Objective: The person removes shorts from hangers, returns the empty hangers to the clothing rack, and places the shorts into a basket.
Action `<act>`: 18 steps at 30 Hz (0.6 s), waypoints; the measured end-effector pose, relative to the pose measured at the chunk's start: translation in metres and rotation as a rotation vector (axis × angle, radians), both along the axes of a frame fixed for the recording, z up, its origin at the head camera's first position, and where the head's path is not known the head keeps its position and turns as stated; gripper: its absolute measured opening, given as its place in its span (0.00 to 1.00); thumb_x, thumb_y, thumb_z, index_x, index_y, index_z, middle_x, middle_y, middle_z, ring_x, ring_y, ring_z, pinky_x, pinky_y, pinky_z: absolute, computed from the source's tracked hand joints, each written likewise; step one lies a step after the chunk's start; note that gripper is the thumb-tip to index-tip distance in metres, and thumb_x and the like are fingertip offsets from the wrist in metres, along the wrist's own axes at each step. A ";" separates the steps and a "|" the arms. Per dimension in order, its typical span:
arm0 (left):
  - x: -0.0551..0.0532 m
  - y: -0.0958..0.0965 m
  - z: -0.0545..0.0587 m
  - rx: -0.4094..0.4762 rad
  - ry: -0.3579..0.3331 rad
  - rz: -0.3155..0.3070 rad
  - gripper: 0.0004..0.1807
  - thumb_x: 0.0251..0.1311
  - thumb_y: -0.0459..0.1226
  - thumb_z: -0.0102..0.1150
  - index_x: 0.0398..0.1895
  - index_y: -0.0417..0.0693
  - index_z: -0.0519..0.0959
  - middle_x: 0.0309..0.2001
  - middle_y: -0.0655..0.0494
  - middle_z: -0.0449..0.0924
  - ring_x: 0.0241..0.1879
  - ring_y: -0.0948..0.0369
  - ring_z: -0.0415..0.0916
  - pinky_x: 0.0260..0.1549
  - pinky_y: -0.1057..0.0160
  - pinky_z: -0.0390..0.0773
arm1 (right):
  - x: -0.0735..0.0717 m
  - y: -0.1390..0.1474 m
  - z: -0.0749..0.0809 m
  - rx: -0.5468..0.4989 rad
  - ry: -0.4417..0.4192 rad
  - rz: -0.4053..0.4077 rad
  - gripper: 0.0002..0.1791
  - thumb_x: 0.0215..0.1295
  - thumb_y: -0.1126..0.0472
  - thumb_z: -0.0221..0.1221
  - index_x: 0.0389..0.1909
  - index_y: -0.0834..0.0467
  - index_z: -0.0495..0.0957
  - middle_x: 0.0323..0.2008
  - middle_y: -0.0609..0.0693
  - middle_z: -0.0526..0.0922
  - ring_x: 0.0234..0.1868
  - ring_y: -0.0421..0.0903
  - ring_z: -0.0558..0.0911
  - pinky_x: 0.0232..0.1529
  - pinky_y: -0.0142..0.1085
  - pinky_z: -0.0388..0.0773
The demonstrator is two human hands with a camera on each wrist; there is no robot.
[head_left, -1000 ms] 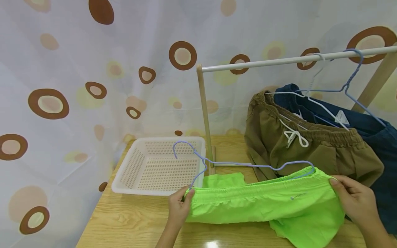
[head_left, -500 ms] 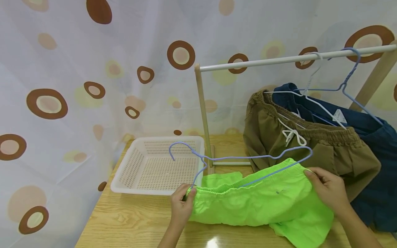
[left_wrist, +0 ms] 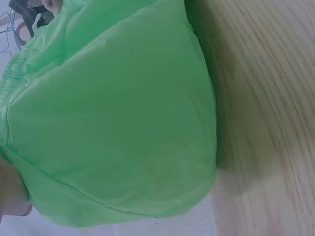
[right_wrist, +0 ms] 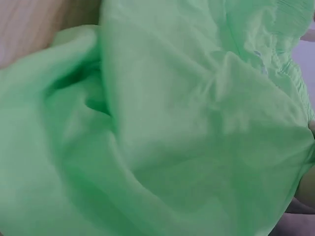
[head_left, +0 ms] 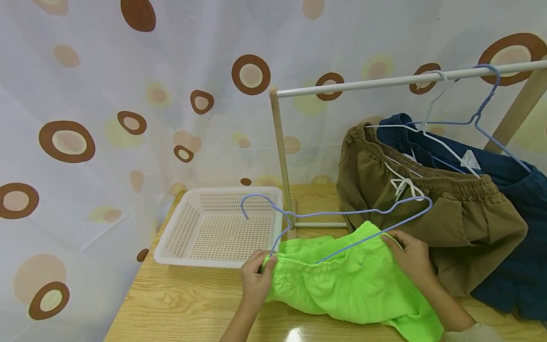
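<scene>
Neon green shorts point(head_left: 342, 289) with an elastic waistband are stretched between my hands above the table; they fill most of the left wrist view and the right wrist view. My left hand point(head_left: 256, 278) pinches the waistband's left end, where one arm of a lavender wire hanger point(head_left: 325, 213) goes in. With my right hand point(head_left: 410, 261) I grip the waistband's right side. The hanger's right end sticks out above the waistband, near the brown shorts, and its lower wire dips into the waist opening. Its hook points left, over the basket.
A white perforated basket point(head_left: 171, 247) stands at the back left of the wooden table point(head_left: 171, 304). On the right is a rack with a white rail point(head_left: 363, 85), where brown shorts point(head_left: 448, 228) and dark blue bottoms point(head_left: 504, 285) hang on wire hangers.
My right hand has moved left with the waistband, so the waist is bunched. The hanger's right end has come out of the waistband and risen; my left hand stays nearly in place.
</scene>
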State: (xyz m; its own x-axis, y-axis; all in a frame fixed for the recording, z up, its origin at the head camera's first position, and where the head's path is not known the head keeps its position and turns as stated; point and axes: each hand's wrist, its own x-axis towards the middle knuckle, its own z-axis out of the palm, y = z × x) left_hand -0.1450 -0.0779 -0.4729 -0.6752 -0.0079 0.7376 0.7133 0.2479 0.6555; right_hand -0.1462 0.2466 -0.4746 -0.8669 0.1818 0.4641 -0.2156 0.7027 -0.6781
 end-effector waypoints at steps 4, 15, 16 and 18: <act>-0.002 0.004 0.001 0.001 0.000 -0.018 0.04 0.51 0.22 0.58 0.28 0.31 0.81 0.23 0.42 0.77 0.20 0.63 0.65 0.17 0.74 0.65 | -0.001 -0.007 -0.016 0.035 -0.114 0.069 0.09 0.60 0.64 0.61 0.40 0.63 0.80 0.31 0.57 0.82 0.18 0.30 0.65 0.20 0.29 0.64; -0.004 0.009 0.002 -0.011 -0.040 -0.029 0.06 0.51 0.20 0.57 0.28 0.33 0.82 0.24 0.44 0.79 0.21 0.66 0.66 0.17 0.73 0.68 | -0.001 -0.021 -0.048 0.153 -0.177 0.181 0.22 0.56 0.69 0.61 0.53 0.72 0.73 0.48 0.70 0.77 0.48 0.67 0.75 0.45 0.58 0.74; -0.004 0.009 0.002 -0.013 -0.040 -0.028 0.06 0.51 0.20 0.57 0.28 0.33 0.82 0.24 0.44 0.79 0.21 0.66 0.66 0.17 0.73 0.68 | -0.001 -0.022 -0.051 0.181 -0.186 0.188 0.23 0.55 0.69 0.61 0.53 0.72 0.73 0.48 0.70 0.77 0.50 0.68 0.74 0.47 0.58 0.74; -0.005 0.009 0.003 -0.015 -0.037 -0.027 0.06 0.51 0.20 0.57 0.28 0.33 0.82 0.24 0.44 0.79 0.21 0.65 0.67 0.17 0.73 0.68 | -0.002 -0.024 -0.054 0.214 -0.223 0.211 0.25 0.56 0.68 0.61 0.56 0.72 0.71 0.50 0.70 0.76 0.51 0.67 0.73 0.48 0.58 0.73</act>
State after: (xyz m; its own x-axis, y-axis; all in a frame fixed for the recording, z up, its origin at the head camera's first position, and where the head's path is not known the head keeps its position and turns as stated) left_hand -0.1497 -0.0692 -0.4696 -0.7017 0.0214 0.7122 0.6954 0.2384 0.6780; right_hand -0.1480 0.2223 -0.5282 -0.9590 -0.0924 0.2680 -0.2346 0.7892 -0.5676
